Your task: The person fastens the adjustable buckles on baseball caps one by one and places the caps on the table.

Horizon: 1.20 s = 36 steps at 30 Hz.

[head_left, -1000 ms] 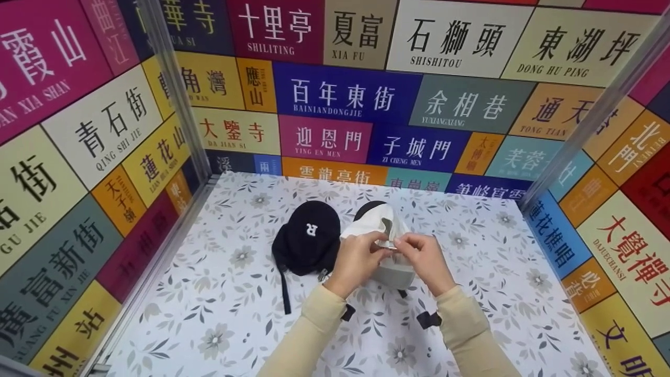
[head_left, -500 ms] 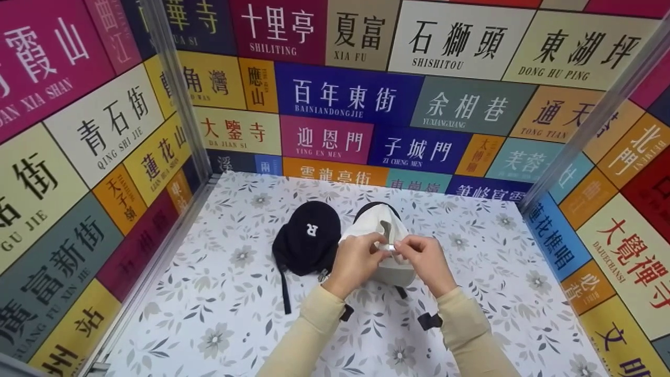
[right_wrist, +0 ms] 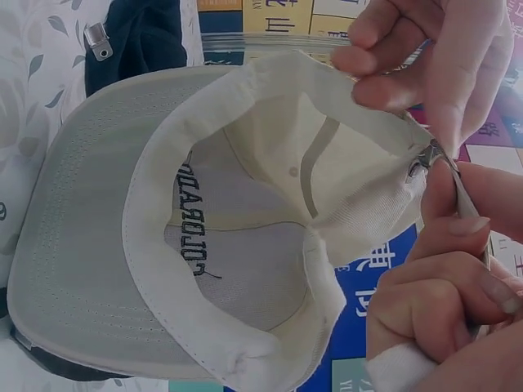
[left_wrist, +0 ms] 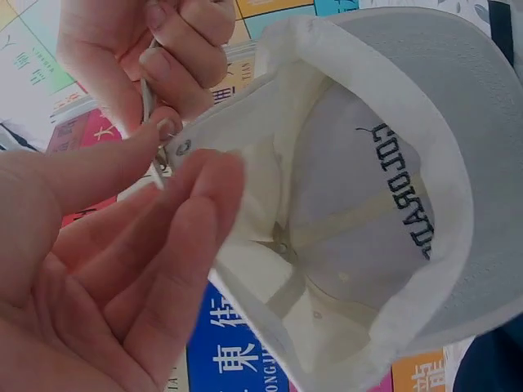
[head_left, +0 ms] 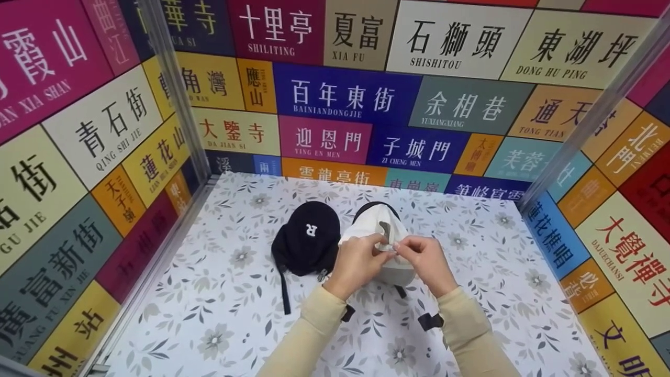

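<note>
A white cap [head_left: 366, 222] with a grey brim [left_wrist: 490, 139] is held with its inside showing in both wrist views. Dark lettering [right_wrist: 194, 216] runs inside its crown. My left hand [head_left: 357, 264] pinches the cap's back strap at its small metal buckle [right_wrist: 429, 155] between thumb and finger. With curled fingers, my right hand [head_left: 426, 262] grips the light strap [left_wrist: 149, 102] close beside the buckle. Fingertips of both hands nearly meet there and partly hide the buckle. To the left lies a black cap [head_left: 309, 241] with a white R.
A dark rounded thing [head_left: 372, 205], perhaps another cap, shows behind the white cap. The black cap's loose strap [head_left: 285, 290] and metal clasp [right_wrist: 100, 41] lie on the flower-patterned tabletop [head_left: 220, 314]. Sign-covered panels [head_left: 345, 94] rise at the back and sides.
The metal at the strap shows less than half a second ago, now more covered by my fingertips. My hands have shifted only slightly; the black cap stays put.
</note>
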Available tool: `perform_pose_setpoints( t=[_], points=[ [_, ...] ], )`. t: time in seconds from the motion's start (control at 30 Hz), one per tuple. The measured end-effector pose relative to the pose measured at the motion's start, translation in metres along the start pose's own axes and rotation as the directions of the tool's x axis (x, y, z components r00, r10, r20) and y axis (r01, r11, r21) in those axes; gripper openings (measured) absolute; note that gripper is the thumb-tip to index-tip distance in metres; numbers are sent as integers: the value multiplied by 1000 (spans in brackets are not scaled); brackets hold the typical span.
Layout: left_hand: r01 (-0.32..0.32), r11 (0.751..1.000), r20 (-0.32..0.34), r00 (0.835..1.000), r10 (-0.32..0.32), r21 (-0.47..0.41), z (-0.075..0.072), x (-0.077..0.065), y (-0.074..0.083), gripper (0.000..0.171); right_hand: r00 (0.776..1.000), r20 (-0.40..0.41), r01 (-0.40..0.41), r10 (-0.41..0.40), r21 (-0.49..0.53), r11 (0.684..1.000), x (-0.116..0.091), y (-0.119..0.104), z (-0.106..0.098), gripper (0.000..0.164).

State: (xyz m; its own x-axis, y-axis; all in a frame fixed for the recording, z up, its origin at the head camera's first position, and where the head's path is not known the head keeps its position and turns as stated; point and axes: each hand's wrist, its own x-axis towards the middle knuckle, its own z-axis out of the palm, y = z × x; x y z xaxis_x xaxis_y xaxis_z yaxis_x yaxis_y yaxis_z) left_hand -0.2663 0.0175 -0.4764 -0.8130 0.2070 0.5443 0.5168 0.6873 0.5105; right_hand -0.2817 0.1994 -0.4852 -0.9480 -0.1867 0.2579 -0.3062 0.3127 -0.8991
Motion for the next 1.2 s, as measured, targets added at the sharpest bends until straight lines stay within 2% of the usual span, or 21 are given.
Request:
perform_pose_setpoints(
  t=[0.1, 0.2, 0.27, 0.37, 0.43, 0.5, 0.6, 0.67, 0.77, 0.93, 1.2],
  points=[
    [57, 998, 53, 997, -56, -27, -3, 1, 5, 21, 1000, -12, 22, -22, 12, 1000, 0, -2, 1, 19],
    [132, 991, 129, 983, -127, -32, -5, 2, 10, 23, 998, -3, 61, -61, 39, 997, 0, -7, 3, 19],
    [187, 981, 179, 968, -177, -44, -6, 3, 12, 26, 996, 14, 82, -83, 48, 995, -2, -13, 4, 19],
    [285, 952, 257, 934, -250, -112, -4, 4, 13, 28, 995, 39, 92, -94, 51, 994, -6, -23, 6, 17],
    [358, 913, 314, 905, -288, -197, -3, 4, 13, 28, 996, 42, 78, -80, 44, 996, -9, -27, 8, 16],
    [427, 860, 361, 877, -317, -281, -2, 3, 12, 28, 997, 47, 65, -67, 41, 997, -10, -28, 9, 15],
    [494, 787, 396, 850, -347, -371, -3, 3, 12, 29, 999, 24, 38, -38, 27, 999, -8, -22, 10, 16],
    [511, 762, 395, 845, -360, -398, -4, 3, 12, 28, 1000, 3, 20, -20, 19, 1000, -5, -15, 10, 19],
    [516, 748, 383, 846, -370, -417, -5, 5, 13, 28, 999, -29, 15, -15, -4, 1000, -1, -5, 9, 25],
    [514, 748, 356, 851, -385, -420, -6, 8, 16, 25, 999, -24, 28, -28, -7, 1000, 1, -3, 10, 28],
    [511, 745, 338, 856, -392, -428, -8, 6, 22, 17, 1000, -18, -1, 1, 29, 1000, -9, -21, 12, 30]
  ],
)
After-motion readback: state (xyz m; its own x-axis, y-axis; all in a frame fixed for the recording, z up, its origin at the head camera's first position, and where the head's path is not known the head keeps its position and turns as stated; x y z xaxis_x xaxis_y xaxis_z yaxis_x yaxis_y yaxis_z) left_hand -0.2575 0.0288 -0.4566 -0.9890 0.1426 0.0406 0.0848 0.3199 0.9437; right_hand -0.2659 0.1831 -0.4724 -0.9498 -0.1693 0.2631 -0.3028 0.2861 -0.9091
